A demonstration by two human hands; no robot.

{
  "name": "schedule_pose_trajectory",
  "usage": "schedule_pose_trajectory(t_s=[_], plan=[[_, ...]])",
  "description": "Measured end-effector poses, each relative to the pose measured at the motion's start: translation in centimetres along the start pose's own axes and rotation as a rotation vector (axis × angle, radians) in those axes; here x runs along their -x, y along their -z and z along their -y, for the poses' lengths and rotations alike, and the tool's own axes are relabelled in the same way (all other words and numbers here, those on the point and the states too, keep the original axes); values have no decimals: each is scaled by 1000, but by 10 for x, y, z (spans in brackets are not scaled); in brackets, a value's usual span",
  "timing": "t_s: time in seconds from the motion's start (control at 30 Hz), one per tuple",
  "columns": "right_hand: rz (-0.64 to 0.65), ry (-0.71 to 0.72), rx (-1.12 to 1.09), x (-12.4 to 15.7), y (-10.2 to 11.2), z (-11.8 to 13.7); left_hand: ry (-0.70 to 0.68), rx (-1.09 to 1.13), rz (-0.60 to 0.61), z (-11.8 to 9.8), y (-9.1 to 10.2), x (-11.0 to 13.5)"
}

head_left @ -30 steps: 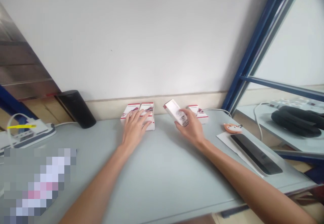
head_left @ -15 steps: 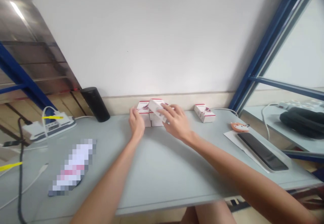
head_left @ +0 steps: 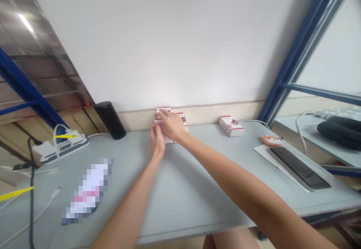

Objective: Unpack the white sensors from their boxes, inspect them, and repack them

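Note:
My hands meet at the back of the pale grey table (head_left: 197, 189), at a small cluster of white boxes with red trim (head_left: 169, 117). My right hand (head_left: 171, 126) lies over the cluster, its fingers on a box that is partly hidden. My left hand (head_left: 157, 140) stands upright against the front of the cluster, fingers together. How the boxes are stacked is hard to tell behind my fingers. Another white box (head_left: 230, 126) sits apart to the right, near the wall.
A black cylinder (head_left: 109, 120) stands at the back left, beside a white power strip (head_left: 60, 147). A pixelated object (head_left: 87, 190) lies front left. To the right are an orange fox-shaped item (head_left: 271, 140) and a black-faced device (head_left: 299, 168) on white paper.
My right hand has moved left over the boxes and closed up against my left hand. The box it carried is no longer in the air. The view has shifted slightly.

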State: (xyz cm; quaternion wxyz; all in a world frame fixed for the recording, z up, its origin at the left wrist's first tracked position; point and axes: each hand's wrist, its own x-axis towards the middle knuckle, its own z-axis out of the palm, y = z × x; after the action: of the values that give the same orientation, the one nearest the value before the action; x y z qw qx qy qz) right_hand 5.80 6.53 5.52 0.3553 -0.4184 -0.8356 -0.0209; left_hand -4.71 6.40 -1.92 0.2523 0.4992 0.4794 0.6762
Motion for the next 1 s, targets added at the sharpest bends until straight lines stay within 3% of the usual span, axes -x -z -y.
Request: schedule_pose_trajectory(t_s=[0.07,0.13,0.2,0.27,0.33,0.4,0.47,0.53,0.57,0.63,0.7,0.77,0.83,1.0], plan=[[-61,28,-91,15,9,-23,16,-148,4,-6,0,5],[-140,-25,-48,43,25,-57,41,-223,24,-9,0,6],[-183,-194,146,78,45,-100,46,-244,24,-12,-1,4],[-145,-457,352,114,66,-145,20,-270,0,-15,-1,2],[-58,-723,418,141,82,-181,-74,-323,-85,-22,-2,2],[-37,-839,337,155,91,-200,-271,-409,-252,-33,-5,9],[-96,-837,244,155,92,-201,-485,-432,-282,-45,-10,22],[-251,-762,-57,146,88,-185,-542,-356,-117,-52,-18,38],[-271,-688,-275,141,86,-174,-496,-296,12,-54,-23,47],[-250,-556,-572,133,80,-146,-251,-176,380,-52,-34,62],[-203,-467,-751,131,75,-118,-25,-32,550,-48,-42,71],[-19,-377,-855,134,72,-97,89,67,580,-45,-46,74],[76,-305,-855,138,70,-84,77,89,544,-44,-45,72],[-131,-281,-690,139,70,-80,13,-104,590,-42,-40,73]])
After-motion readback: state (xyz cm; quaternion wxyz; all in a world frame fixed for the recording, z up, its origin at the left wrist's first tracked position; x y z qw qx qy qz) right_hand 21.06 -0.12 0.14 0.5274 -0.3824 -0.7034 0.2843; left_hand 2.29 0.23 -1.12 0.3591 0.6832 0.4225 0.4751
